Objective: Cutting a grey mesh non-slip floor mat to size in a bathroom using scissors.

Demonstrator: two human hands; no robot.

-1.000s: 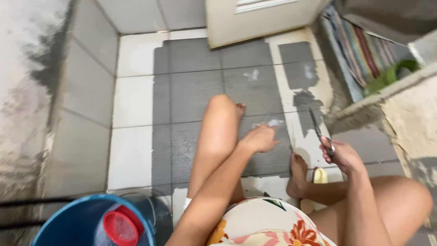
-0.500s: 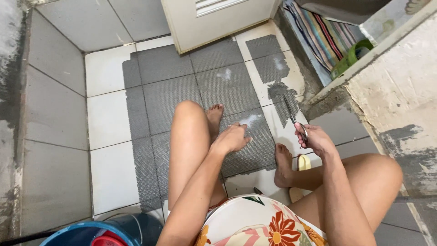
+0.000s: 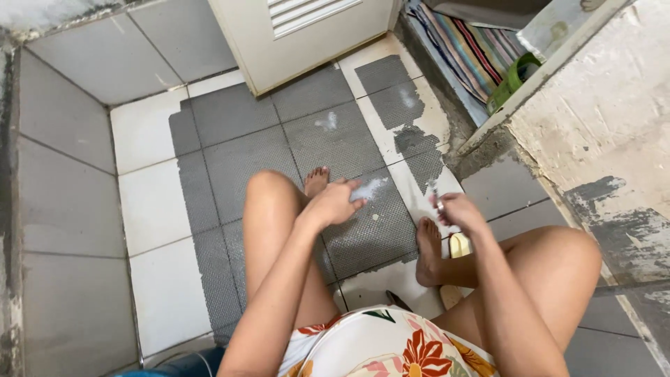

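I squat barefoot on a grey textured mat (image 3: 237,160) that lies over white floor tiles. My left hand (image 3: 335,201) rests fingers-down on the mat, right beside a white smear (image 3: 366,188). My right hand (image 3: 457,211) is closed around the handles of a pair of scissors (image 3: 435,201), held low over the mat's ragged right edge (image 3: 419,164). Only a short bit of the blades shows past my fingers. My right foot (image 3: 427,251) stands just below that hand.
A cream louvred door (image 3: 307,35) stands at the far edge of the mat. At the upper right are a striped rug (image 3: 474,49) and a green object (image 3: 513,77), behind a rough concrete wall (image 3: 607,119). A yellow slipper (image 3: 458,244) lies by my right foot. A blue bucket rim (image 3: 174,363) shows at the bottom left.
My right hand has brought the scissors down and leftward toward the mat's edge, so less of the blades shows. The view has shifted and the blue bucket has slid almost out of frame. My left hand stays on the mat.
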